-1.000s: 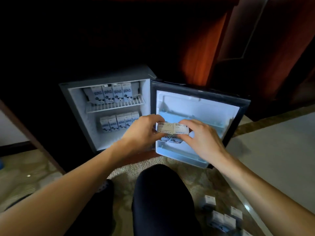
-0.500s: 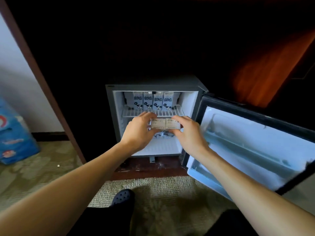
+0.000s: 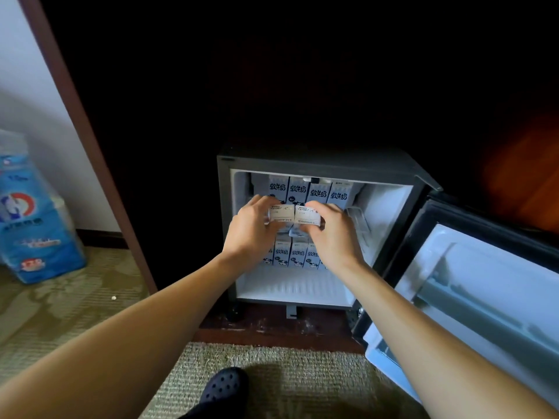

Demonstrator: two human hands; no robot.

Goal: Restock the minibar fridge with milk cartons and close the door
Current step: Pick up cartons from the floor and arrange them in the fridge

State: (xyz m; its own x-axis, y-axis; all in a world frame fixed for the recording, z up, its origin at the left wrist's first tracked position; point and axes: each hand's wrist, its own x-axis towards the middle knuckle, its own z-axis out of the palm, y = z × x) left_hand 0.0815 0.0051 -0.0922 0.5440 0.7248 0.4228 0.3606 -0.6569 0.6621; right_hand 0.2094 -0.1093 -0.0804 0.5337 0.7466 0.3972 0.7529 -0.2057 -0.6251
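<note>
Cardboard cartons (image 3: pixel 307 217), clamped in the left grip (image 3: pixel 251 234) and right grip (image 3: pixel 332 237), should enter level, clearing the shelved row (image 3: pixel 317 193).

I note a white wall (image 3: pixel 21 71) at left, dark skirting (image 3: pixel 99 238) at its foot, and a brown wooden upright (image 3: pixel 90 152) beside it. The cabinet recess (image 3: pixel 272 71) is unlit. A reddish wood panel (image 3: pixel 520 176) at right catches light. Floor: patterned carpet (image 3: pixel 60 313), with a woven mat (image 3: pixel 287 373) nearer. A blue wrapped pack (image 3: pixel 33 213) stands against the wall.
</note>
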